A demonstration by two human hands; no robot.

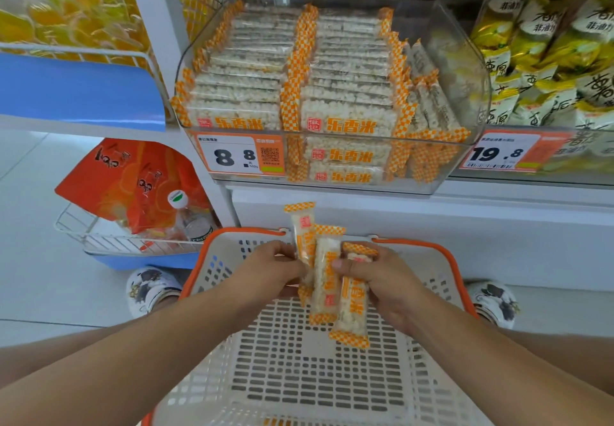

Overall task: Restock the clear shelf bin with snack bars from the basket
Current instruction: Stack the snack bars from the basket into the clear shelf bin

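Three snack bars [327, 279] in white wrappers with orange checked ends are held upright over the white basket [299, 369] with orange handles. My left hand [269, 269] pinches the leftmost bar. My right hand [382, 279] grips the other two, thumb across them. The basket's slotted floor is mostly bare; an orange scrap of one more wrapper shows at the bottom edge. Above, the clear shelf bin [465, 70] holds two tidy rows of the same bars, plus several looser ones leaning along its right side.
A price tag reading 8.8 [239, 156] is on the bin's front. Yellow-green packets [558, 53] fill the bin on the right. At left, a wire rack [109, 236] holds orange bags and a bottle. My shoes flank the basket on the floor.
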